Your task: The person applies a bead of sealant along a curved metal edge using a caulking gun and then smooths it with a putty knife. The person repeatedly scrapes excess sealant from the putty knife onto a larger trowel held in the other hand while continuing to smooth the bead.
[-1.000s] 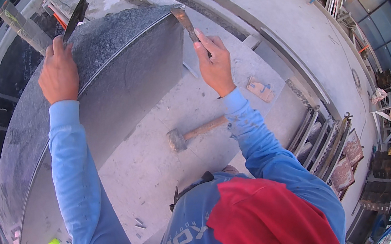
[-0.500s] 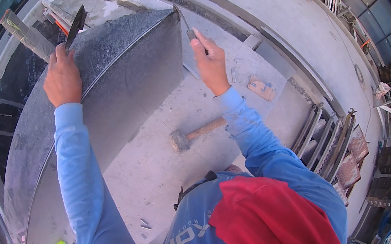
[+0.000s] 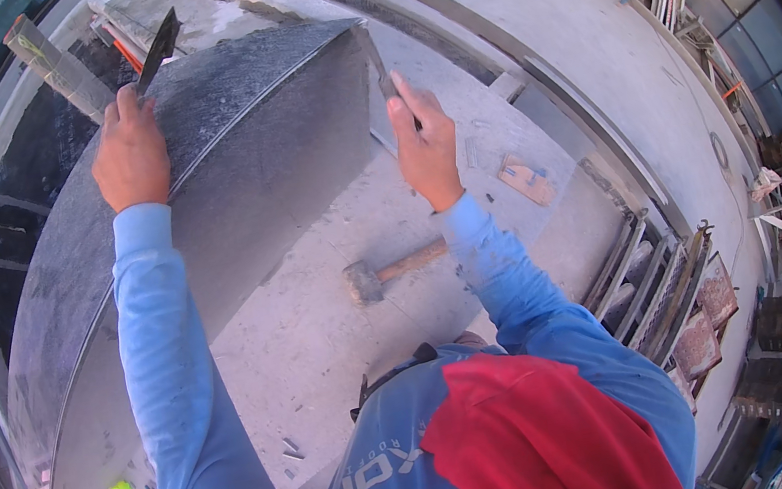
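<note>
a dusty pale concrete floor (image 3: 324, 335) of a building site is seen from above, with stacked metal frames (image 3: 654, 281) at the right. a large dark grey speckled stone slab (image 3: 200, 182) is stood on edge and tilted, its top edge running from upper right to lower left. the left hand (image 3: 130, 152) is closed over that top edge, near a dark flat blade (image 3: 158, 49) beyond it. the right hand (image 3: 424, 143) is wrapped around a thin metal tool (image 3: 374, 60) set against the slab's right end; the fingers are curled shut. a short-handled wooden mallet with a grey head (image 3: 393, 270) lies on the floor, apart from both hands. the slab is judged liable to tip or slide if the left grip loosens, and its corner could be chipped by the tool.
</note>
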The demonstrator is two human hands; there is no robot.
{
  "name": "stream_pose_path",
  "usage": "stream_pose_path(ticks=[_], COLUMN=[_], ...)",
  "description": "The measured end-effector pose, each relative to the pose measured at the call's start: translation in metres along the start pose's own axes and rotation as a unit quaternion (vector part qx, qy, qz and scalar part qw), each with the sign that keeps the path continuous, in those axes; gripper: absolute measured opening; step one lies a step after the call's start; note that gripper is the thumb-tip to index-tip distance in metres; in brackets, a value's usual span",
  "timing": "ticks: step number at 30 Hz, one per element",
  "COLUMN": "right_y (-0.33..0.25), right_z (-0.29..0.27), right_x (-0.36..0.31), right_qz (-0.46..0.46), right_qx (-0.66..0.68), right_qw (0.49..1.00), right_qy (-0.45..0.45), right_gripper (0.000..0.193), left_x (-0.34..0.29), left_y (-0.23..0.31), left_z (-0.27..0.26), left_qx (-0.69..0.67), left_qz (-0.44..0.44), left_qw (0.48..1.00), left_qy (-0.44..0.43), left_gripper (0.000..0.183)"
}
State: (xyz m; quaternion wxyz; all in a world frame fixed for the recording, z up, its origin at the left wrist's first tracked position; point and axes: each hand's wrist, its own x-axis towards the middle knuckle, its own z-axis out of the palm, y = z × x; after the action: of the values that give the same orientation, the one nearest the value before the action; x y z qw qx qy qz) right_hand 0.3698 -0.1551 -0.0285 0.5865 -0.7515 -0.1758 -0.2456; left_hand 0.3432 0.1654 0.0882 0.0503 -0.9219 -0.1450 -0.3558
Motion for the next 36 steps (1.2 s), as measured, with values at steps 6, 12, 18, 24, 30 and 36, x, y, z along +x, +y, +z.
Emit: stream_pose_path(ticks=[6, 12, 18, 24, 30, 36], right_y=[0.01, 0.016, 0.025, 0.031, 0.02, 0.02], right_z=[0.012, 0.034, 0.06, 0.055, 0.018, 0.018], right_x=[0.023, 0.014, 0.006, -0.007, -0.01, 0.02], right_qz=[0.023, 0.005, -0.008, 0.002, 0.004, -0.011], right_qx=[0.042, 0.033, 0.04, 0.041, 0.018, 0.019], right_qw=[0.998, 0.997, 0.994, 0.997, 1.0, 0.998], right_qy=[0.042, 0.075, 0.098, 0.067, 0.015, 0.05], right_gripper=[0.043, 0.043, 0.043, 0.041, 0.041, 0.041], left_x=[0.002, 0.001, 0.002, 0.002, 0.002, 0.002], left_y=[0.0, -0.001, -0.002, -0.003, -0.002, 0.0], left_z=[0.0, 0.003, 0.004, 0.005, 0.005, 0.003], left_qx=[0.013, 0.023, 0.021, 0.026, 0.023, 0.007], left_qz=[0.0, -0.002, 0.0, -0.001, -0.001, -0.006], left_qw=[1.0, 1.0, 1.0, 1.0, 1.0, 1.0], left_qy=[-0.008, 0.004, 0.002, 0.001, 0.008, -0.003], left_gripper=[0.029, 0.03, 0.032, 0.032, 0.031, 0.029])
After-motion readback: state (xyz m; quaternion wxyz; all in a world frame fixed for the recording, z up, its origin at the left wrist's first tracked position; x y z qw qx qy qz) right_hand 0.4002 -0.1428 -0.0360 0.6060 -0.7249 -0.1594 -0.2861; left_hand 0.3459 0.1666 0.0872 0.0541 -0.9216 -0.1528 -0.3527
